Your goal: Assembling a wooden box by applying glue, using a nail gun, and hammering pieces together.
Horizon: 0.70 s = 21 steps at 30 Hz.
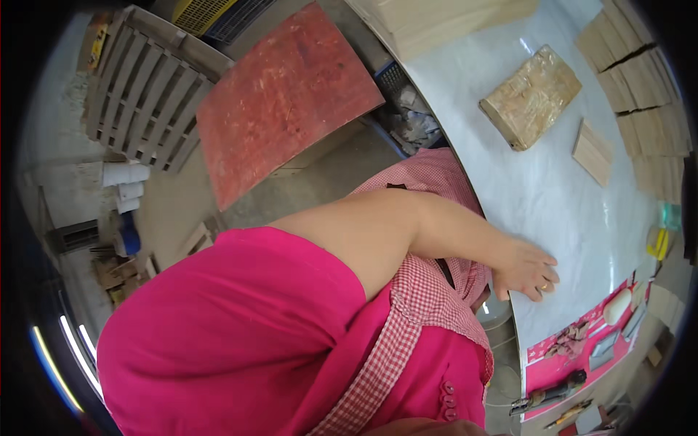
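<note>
Resting on the white bench [574, 225], the left hand [529, 273] has a wrapped brown block [531, 98] at its twelve o'clock.
The grip is loose, fingers slightly bent and partly spread, with nothing seen in it, though what lies under the palm cannot be told; the right hand is out of view, so the left is nearer. The block lies on the bench, well apart from the fingers, its long axis running from about half past seven to half past one; a flat wooden piece [592, 152] sits at one o'clock. At eleven, beside the bench edge, a blue crate [391, 78] holds pale scraps [413, 120]; at ten, far off, the contents of a yellow crate [200, 14] are unclear.
</note>
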{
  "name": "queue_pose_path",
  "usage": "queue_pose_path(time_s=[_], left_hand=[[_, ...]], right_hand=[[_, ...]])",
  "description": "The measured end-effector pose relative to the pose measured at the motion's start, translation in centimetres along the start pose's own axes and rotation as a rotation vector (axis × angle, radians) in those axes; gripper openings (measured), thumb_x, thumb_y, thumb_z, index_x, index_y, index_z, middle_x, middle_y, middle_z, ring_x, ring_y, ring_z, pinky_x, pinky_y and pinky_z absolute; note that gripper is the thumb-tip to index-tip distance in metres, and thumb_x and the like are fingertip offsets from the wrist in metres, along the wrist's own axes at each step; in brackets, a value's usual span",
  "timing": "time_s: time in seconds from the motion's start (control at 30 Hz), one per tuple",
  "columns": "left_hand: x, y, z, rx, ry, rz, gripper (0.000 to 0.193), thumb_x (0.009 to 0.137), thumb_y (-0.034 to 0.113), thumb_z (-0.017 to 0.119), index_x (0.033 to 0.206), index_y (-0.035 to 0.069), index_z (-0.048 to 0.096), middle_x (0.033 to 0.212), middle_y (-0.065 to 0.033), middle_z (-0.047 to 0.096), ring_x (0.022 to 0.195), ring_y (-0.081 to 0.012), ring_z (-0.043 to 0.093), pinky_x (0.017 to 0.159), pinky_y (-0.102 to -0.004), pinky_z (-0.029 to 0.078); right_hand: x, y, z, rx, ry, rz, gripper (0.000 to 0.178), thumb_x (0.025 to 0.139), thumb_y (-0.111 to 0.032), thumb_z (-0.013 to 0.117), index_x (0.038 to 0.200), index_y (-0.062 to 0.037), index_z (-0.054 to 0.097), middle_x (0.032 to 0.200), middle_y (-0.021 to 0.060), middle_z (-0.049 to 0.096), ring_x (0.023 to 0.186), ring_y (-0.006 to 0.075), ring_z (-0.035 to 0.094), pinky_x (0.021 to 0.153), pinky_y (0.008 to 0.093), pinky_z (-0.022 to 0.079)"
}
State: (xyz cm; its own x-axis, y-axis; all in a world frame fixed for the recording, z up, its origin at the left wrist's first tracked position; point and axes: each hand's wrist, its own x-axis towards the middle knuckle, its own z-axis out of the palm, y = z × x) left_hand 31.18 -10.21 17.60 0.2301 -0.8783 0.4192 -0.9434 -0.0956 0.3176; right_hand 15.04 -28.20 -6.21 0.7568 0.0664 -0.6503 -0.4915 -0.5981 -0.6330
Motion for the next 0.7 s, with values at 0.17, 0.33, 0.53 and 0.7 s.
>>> queue_pose_path(time_s=[0.17, 0.33, 0.53, 0.7], left_hand=[[-4.9, 3.4, 1.2, 0.22, 0.081, -0.134, 0.062, 0.07, 0.04, 0.071, 0.124, 0.013, 0.057, 0.14, -0.0109, 0.046, 0.138, -0.0339, 0.034, 0.112, -0.052, 0.029], [-8.8, 4.6, 0.9, 0.226, 0.167, -0.15, 0.046, 0.07, 0.03, 0.071, 0.112, 0.011, 0.066, 0.144, -0.0123, 0.045, 0.138, -0.0349, 0.035, 0.113, -0.0526, 0.027], [-9.6, 4.8, 0.9, 0.199, 0.199, -0.209, 0.034, 0.069, 0.028, 0.07, 0.097, 0.009, 0.071, 0.145, -0.0128, 0.044, 0.138, -0.0345, 0.035, 0.114, -0.053, 0.027], [-10.1, 5.1, -0.3, 0.139, 0.273, -0.186, 0.029, 0.07, 0.02, 0.068, 0.096, 0.007, 0.069, 0.135, -0.013, 0.054, 0.134, -0.0318, 0.042, 0.111, -0.0487, 0.032]], right_hand=[[-0.9, 0.9, -2.7, 0.086, 0.096, -0.077, 0.025, 0.087, -0.014, 0.057, 0.107, 0.0021, 0.056, 0.101, 0.0053, 0.061, 0.087, 0.0157, 0.056, 0.075, 0.0313, 0.048], [-1.3, 0.6, -6.0, 0.168, 0.11, -0.149, 0.018, 0.09, -0.009, 0.054, 0.102, 0.0019, 0.06, 0.097, 0.0042, 0.062, 0.083, 0.0139, 0.056, 0.073, 0.0286, 0.047], [-2.0, -2.3, -7.0, 0.217, 0.119, -0.188, 0.016, 0.092, -0.006, 0.051, 0.098, 0.0016, 0.063, 0.092, 0.0037, 0.063, 0.081, 0.0128, 0.056, 0.072, 0.027, 0.047], [-1.8, 2.3, -5.6, 0.057, 0.2, -0.225, 0.02, 0.095, -0.013, 0.051, 0.1, 0.0024, 0.063, 0.089, 0.0062, 0.065, 0.083, 0.015, 0.057, 0.075, 0.0298, 0.047]])
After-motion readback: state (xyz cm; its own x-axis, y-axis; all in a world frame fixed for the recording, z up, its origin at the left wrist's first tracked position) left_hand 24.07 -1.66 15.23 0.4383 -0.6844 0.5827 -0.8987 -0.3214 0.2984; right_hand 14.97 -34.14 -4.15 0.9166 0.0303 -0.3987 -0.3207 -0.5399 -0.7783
